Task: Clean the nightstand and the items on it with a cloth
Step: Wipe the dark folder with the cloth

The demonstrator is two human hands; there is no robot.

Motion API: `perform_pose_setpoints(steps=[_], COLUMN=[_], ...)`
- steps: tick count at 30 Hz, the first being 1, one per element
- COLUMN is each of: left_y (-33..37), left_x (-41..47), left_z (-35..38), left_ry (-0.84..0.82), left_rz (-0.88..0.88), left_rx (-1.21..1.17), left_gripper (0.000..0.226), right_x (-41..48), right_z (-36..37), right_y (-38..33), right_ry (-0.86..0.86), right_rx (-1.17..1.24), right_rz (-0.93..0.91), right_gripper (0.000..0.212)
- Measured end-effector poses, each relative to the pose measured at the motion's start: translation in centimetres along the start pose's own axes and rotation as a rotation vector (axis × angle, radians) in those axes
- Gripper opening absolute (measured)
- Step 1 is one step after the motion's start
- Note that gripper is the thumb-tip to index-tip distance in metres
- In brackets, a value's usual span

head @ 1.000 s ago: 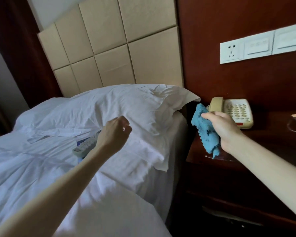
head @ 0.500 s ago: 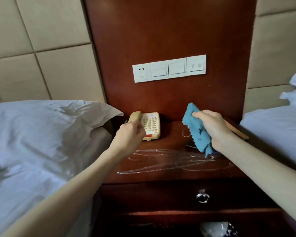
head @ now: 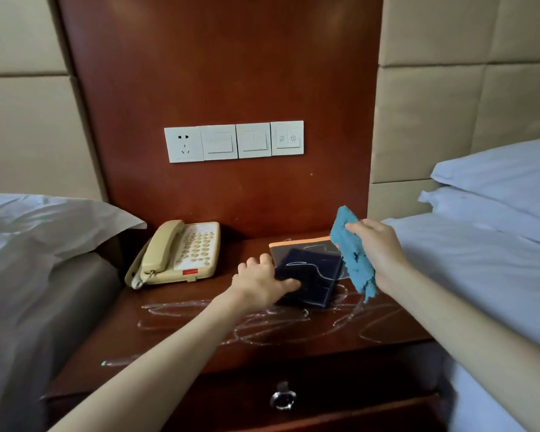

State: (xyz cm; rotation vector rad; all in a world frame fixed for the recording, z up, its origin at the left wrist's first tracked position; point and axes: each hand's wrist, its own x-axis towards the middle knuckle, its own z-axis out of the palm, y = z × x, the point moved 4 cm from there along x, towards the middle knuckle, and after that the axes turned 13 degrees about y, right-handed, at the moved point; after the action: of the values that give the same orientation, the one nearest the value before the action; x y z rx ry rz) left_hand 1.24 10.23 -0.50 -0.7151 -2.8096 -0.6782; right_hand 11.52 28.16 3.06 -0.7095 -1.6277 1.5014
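Note:
The dark wooden nightstand (head: 200, 335) stands between two beds, its top streaked with white scribble marks. A beige telephone (head: 178, 254) sits at its back left. At the back right lies a dark blue booklet (head: 312, 275) on top of an orange-edged dark pad (head: 303, 243), both marked with white lines. My left hand (head: 262, 282) grips the booklet's left edge, thumb on its cover. My right hand (head: 378, 251) holds a bunched blue cloth (head: 353, 254) in the air just right of the booklet.
A white socket and switch panel (head: 234, 141) is on the red-brown wall board. White pillows (head: 44, 226) lie on the left bed and stacked ones (head: 496, 188) on the right bed. A drawer with a metal knob (head: 282, 397) is below the top.
The view swung from the left bed to face the nightstand. My left hand moved from the bed, past the telephone, to the booklet and took hold of it. The cloth stayed in my right hand.

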Motion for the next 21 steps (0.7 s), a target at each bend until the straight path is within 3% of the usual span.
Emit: perform_pose_setpoints(steps=[4,9,15,21], left_y=[2.5,3.1,3.5,4.1], left_x=[0.7,1.3,2.1,1.9], left_z=[3.4,5.2,5.3,5.1], left_ry=[-0.065,-0.035,-0.141,-0.079], left_rz=[-0.081,-0.099,-0.123,-0.074], left_rx=[0.104,0.177,0.216,0.241], left_gripper=[0.113,0.13,0.124,0.108], right_x=[1.3,2.7,3.7,4.1], right_z=[-1.5,-2.5,-2.2,-1.7], right_y=[0.5,1.5,2.2,2.1], right_ry=[0.046,0.069,0.092,0.107], right_rx=[0.008,0.012,0.123,0.173], right_rz=[0.005,0.026,0.124,0.152], right_gripper=[0.008,0.011,0.009,0.011])
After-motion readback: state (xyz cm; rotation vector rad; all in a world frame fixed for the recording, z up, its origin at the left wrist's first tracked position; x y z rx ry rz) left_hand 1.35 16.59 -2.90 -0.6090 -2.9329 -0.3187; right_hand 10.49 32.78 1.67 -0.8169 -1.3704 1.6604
